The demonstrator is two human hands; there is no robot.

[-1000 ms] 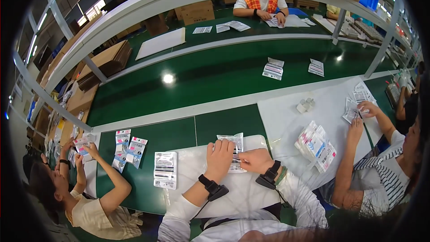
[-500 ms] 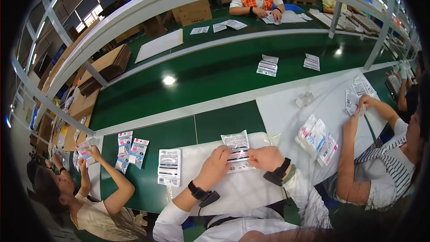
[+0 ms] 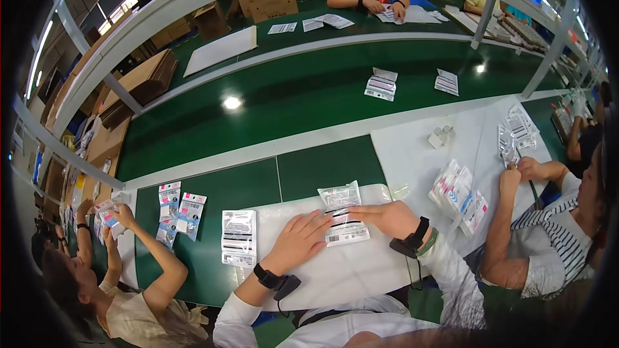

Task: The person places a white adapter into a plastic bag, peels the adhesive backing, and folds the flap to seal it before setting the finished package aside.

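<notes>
We rest our left hand (image 3: 298, 241) and right hand (image 3: 387, 218), fingers straight, unclamped, at nine and three o'clock on the flat silver-white plastic packet (image 3: 346, 227), five o'clock from view centre. We judge it light, pliable, slippery, best pinched by its edges.

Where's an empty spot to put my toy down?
There's room on the long green surface, left of its two packets, behind the white rail. Also on the white mat, between the nearest packet and the person's body. It's crowded where the left hand and right hand meet that packet, and at the packet pile on the right.
</notes>
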